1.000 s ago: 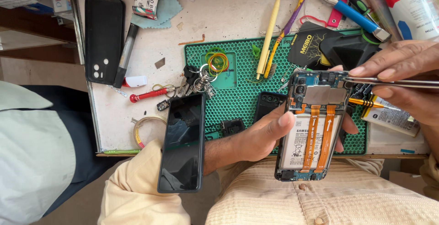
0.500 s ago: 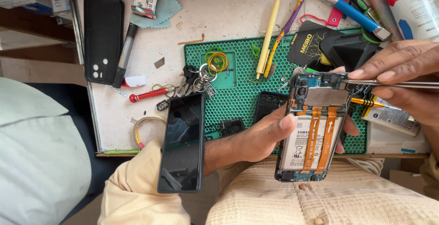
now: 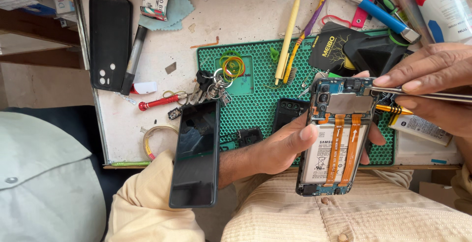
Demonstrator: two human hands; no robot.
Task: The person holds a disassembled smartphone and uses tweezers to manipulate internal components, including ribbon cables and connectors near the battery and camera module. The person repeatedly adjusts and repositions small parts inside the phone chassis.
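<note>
A: What do the hands hold?

B: The left hand (image 3: 280, 148) grips the opened phone (image 3: 337, 136) from its side, above the lap, with the battery and two orange ribbon cables showing. The right hand (image 3: 432, 87) pinches metal tweezers (image 3: 418, 93), tips touching the top right corner of the phone.

A: How to do it well?

B: I think: keep the phone steady and the tips away from the cables.

A: Any containers?

B: On the worktop (image 3: 162, 50), only the green mat (image 3: 255, 99); its square recess holds coloured rubber bands (image 3: 232, 66).
</note>
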